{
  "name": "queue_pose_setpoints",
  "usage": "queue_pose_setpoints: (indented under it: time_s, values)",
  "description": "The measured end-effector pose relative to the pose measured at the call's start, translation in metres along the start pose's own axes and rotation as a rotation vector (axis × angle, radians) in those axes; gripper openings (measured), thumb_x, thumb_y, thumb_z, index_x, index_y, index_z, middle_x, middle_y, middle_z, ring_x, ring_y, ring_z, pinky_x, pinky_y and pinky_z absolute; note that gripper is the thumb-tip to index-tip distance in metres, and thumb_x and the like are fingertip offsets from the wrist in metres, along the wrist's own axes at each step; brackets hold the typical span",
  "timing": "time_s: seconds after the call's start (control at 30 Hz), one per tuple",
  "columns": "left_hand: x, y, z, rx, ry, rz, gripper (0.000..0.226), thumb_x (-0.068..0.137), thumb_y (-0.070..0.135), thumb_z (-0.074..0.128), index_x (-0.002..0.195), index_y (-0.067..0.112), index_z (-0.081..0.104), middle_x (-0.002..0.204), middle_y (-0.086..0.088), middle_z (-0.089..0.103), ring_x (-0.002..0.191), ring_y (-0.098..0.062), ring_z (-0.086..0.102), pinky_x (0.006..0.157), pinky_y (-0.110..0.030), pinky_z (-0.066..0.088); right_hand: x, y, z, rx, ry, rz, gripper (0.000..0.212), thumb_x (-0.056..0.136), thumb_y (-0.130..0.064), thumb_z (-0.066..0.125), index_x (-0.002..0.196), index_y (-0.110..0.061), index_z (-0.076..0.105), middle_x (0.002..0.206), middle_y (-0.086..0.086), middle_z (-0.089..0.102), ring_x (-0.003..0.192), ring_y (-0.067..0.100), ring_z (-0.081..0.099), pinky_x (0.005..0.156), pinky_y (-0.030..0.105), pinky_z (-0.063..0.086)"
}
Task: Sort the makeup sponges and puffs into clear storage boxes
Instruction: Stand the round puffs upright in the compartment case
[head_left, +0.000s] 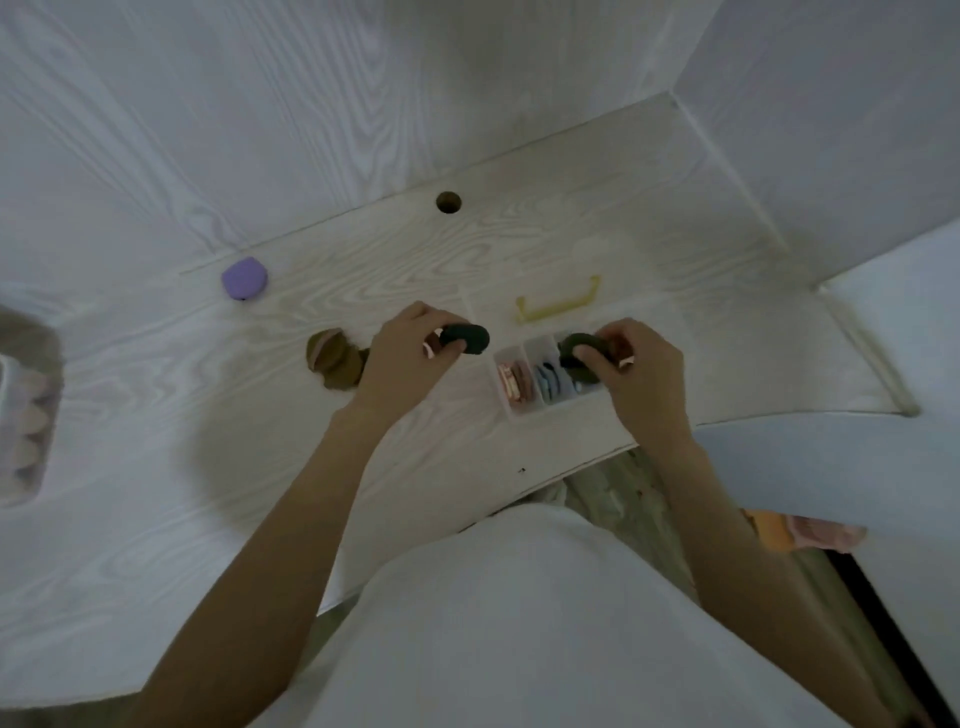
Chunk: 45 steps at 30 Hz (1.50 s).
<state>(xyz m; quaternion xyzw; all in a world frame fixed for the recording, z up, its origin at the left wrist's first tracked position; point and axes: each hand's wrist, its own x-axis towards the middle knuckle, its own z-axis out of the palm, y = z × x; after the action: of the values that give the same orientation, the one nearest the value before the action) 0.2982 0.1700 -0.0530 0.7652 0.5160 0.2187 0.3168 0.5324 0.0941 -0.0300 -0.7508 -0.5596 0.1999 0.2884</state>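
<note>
My left hand (405, 358) pinches a dark green puff (466, 339) just left of a clear divided storage box (522, 408). My right hand (634, 369) grips a second dark green puff (582, 353) over the box's right compartment. The left compartment holds pink puffs (511, 382) and the middle one holds blue puffs (549, 378). A small pile of brown puffs (335, 361) lies on the table beside my left hand. Farther back on the left sits a purple sponge (244, 279).
The white wood-grain table (208, 415) has a round cable hole (449, 202) near the back. A yellowish handle (558, 301), seemingly on the box's clear lid, lies behind the box. Another clear container of beige sponges (28, 421) stands at the far left edge. Walls close the back and right.
</note>
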Motion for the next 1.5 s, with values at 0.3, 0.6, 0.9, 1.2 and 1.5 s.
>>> queue_pose_setpoints:
  time_s: [0.3,0.6,0.9,1.2,1.5]
  values:
    - [0.070,0.110,0.091,0.072,-0.213,0.501,0.014,0.084,0.008,0.060,0.098,0.010,0.059,0.095,-0.007,0.061,0.070,-0.024,0.061,0.062,-0.036,0.051,-0.013,0.074,-0.064,0.385,0.287,0.422,0.015,0.089,-0.014,0.062,0.102,-0.011,0.056,0.090,0.005,0.065,0.053,0.002,0.063,0.056,0.015,0.054]
    - [0.100,0.099,0.131,0.481,-0.523,0.468,0.031,0.094,0.014,0.046,0.122,0.018,0.060,0.132,0.003,0.056,0.121,-0.016,0.049,0.094,-0.028,0.036,0.002,0.081,-0.062,0.367,0.223,0.353,0.018,0.091,-0.009,0.058,0.109,-0.009,0.059,0.088,0.002,0.064,0.061,0.007,0.065,0.066,0.025,0.058]
    - [0.084,0.083,0.129,0.435,-0.326,0.700,0.018,0.076,0.011,0.065,0.093,0.011,0.072,0.091,-0.009,0.072,0.087,-0.025,0.067,0.080,-0.032,0.035,0.019,0.072,-0.022,-0.039,0.183,0.118,0.011,0.086,-0.016,0.064,0.092,-0.008,0.060,0.082,0.006,0.065,0.068,0.018,0.059,0.059,0.032,0.048]
    - [0.087,0.074,0.122,0.333,-0.237,0.694,0.021,0.084,0.026,0.054,0.087,0.016,0.073,0.088,-0.002,0.069,0.089,-0.027,0.060,0.079,-0.030,0.036,0.025,0.078,0.001,-0.343,0.117,0.119,0.009,0.072,-0.020,0.077,0.079,-0.014,0.075,0.093,0.011,0.057,0.085,0.030,0.049,0.069,0.031,0.041]
    - [0.020,0.021,0.047,0.020,0.108,0.115,0.017,0.090,0.015,0.056,0.103,0.019,0.067,0.103,0.001,0.067,0.094,-0.013,0.057,0.082,-0.017,0.037,0.006,0.068,-0.002,-0.373,0.076,0.046,0.023,0.088,-0.018,0.058,0.105,-0.006,0.068,0.107,0.016,0.060,0.096,0.035,0.050,0.085,0.040,0.041]
